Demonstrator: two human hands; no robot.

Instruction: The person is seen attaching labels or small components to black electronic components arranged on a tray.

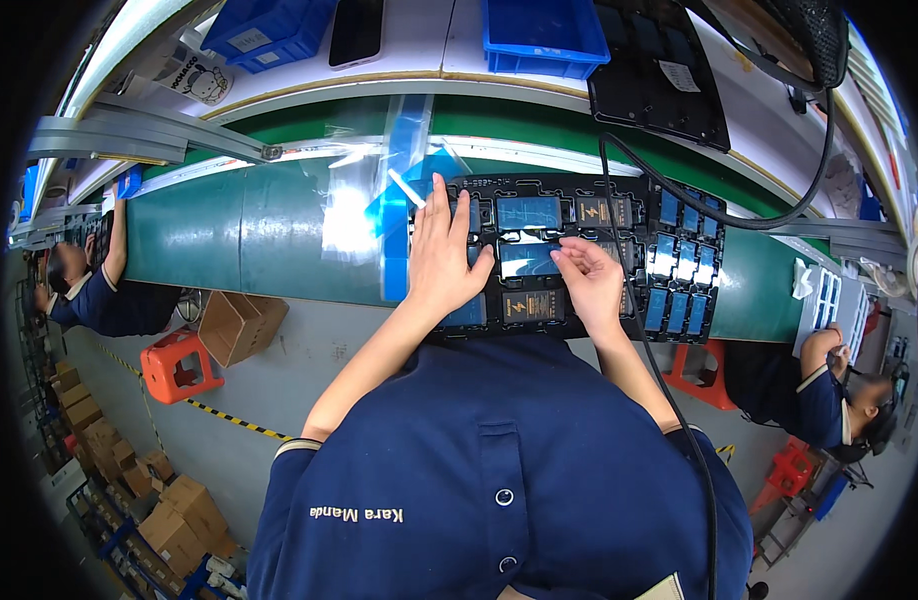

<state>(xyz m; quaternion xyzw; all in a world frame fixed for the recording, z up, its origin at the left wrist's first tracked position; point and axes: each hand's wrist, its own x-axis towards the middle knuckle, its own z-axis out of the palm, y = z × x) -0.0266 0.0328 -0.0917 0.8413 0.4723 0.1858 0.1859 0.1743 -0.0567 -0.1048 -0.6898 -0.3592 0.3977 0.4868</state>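
A black tray (pixel 487 314) lies on the green bench in front of me, its pockets holding flat rectangular pieces. Some are dark phone batteries (pixel 532 306) with a gold bolt mark; others show a glossy blue face, such as the blue piece (pixel 528 213) in the upper row. My left hand (pixel 442 250) rests flat over the tray's left side, fingers stretched, partly hiding the pieces under it. My right hand (pixel 593 284) has thumb and forefinger pinched at the right edge of a shiny blue piece (pixel 527 260) in the middle row. Whatever sits between those fingertips is too small to make out.
Clear and blue film sheets (pixel 396 215) lie left of the tray. At right, another black tray (pixel 685 265) holds small blue pieces. A black cable (pixel 634 290) crosses the work area. Blue bins (pixel 546 62) and a phone (pixel 357 33) occupy the shelf. Co-workers sit at both sides.
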